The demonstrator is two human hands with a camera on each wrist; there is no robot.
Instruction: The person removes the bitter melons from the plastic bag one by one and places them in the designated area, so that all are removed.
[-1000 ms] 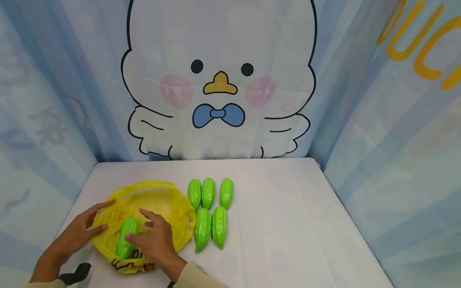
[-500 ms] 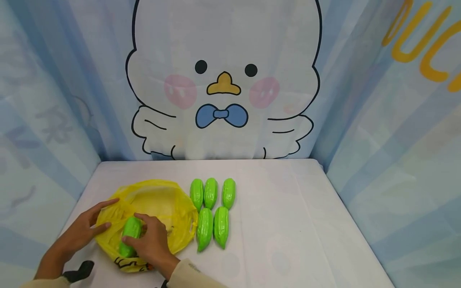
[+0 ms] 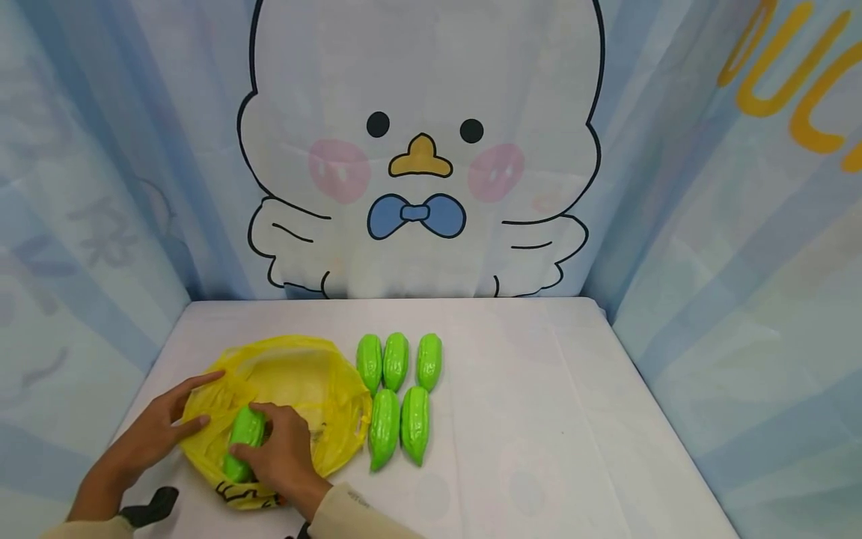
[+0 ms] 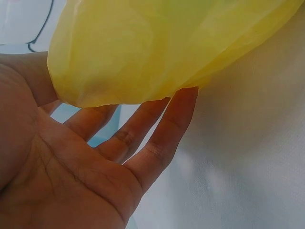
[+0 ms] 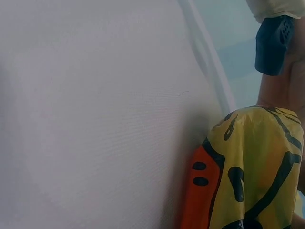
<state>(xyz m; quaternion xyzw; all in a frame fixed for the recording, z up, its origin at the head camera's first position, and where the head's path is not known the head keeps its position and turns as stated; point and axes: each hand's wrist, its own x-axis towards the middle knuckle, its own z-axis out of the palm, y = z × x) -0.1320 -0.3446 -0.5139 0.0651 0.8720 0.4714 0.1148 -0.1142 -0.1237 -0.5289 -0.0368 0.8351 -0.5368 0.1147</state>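
Observation:
A yellow plastic bag (image 3: 316, 374) lies with its mouth wide at the left of the table. My left hand (image 3: 151, 430) is at its left side; in the left wrist view the spread, nearly straight fingers (image 4: 164, 138) touch the plastic. Inside the bag's near part, my right hand (image 3: 286, 449) grips a glossy green, ridged vegetable (image 3: 248, 429) resembling a bitter melon, thumb and fingers on either side of it. The right wrist view has mostly the bag's printed outside (image 5: 257, 162); the gripping fingers are hidden there.
Several matching green vegetables (image 3: 415, 423) lie in two rows right beside the bag. A white cloth covers the table (image 3: 525, 404). Blue and white curtains (image 3: 727, 299) with a cartoon duck print enclose it at the back and sides.
My right hand has come down from above the bag and closed on the green vegetable. The left hand keeps its place at the bag. The whole view has shifted slightly right.

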